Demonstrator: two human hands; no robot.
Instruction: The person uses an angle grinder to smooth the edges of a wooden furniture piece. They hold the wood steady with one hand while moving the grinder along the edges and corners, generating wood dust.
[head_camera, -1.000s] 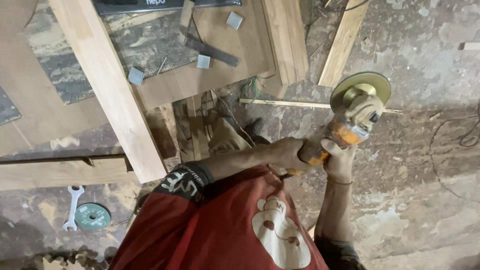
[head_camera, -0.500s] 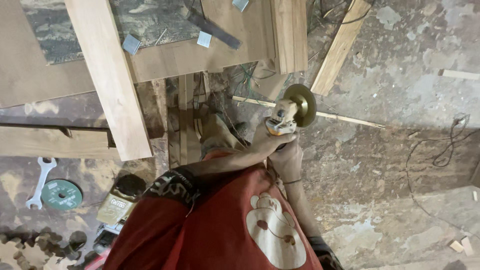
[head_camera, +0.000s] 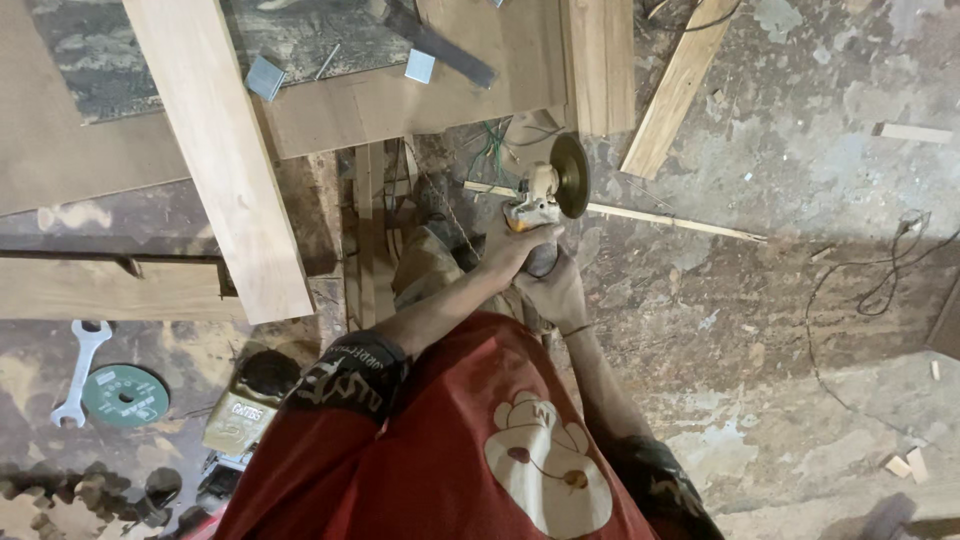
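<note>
Head view, from the left edge: a spanner (head_camera: 78, 372) lies on the dusty floor, touching a green grinding disc (head_camera: 125, 395). Above them a pale wooden plank (head_camera: 222, 160) slants across darker boards (head_camera: 400, 95), where two small grey square pieces (head_camera: 265, 77) rest. Lower down, a yellowish tin (head_camera: 240, 420) stands near the person's red shirt (head_camera: 440, 450). At centre, the left hand (head_camera: 515, 250) is clenched round the body of an angle grinder (head_camera: 540, 192), and the right hand (head_camera: 553, 290) grips it just beneath, both fists touching. The grinder is held above the floor, its disc up on edge. Behind it a thin wooden strip (head_camera: 660, 220) lies flat. Further right, a black cable (head_camera: 880, 285) curls across the concrete.
</note>
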